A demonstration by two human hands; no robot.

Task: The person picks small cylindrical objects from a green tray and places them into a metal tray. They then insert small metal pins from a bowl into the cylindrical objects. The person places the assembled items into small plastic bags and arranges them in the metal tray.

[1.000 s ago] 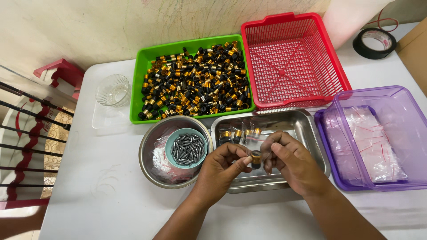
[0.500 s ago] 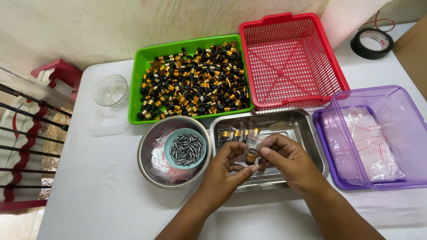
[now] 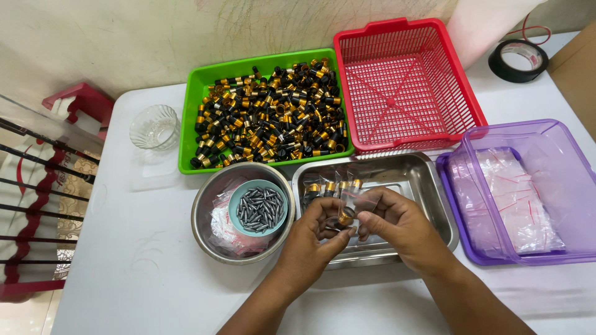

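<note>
Nearest, at 6 o'clock: left hand (image 3: 310, 239) and right hand (image 3: 397, 226) meeting over the steel tray (image 3: 434, 186), fingers pinched narrow together on a small black-and-gold part (image 3: 345, 218) and a small clear bag (image 3: 355, 200). At 9 o'clock of the hands: steel bowl (image 3: 208, 239) holding a teal cup (image 3: 236, 201) of grey pins. At 3 o'clock: purple bin (image 3: 577, 161) with clear bags. Farther, at 12 o'clock: green tray (image 3: 202, 84) heaped with black-and-gold parts, red basket (image 3: 403, 87) beside. Far at 2 o'clock: black tape roll (image 3: 518, 60).
</note>
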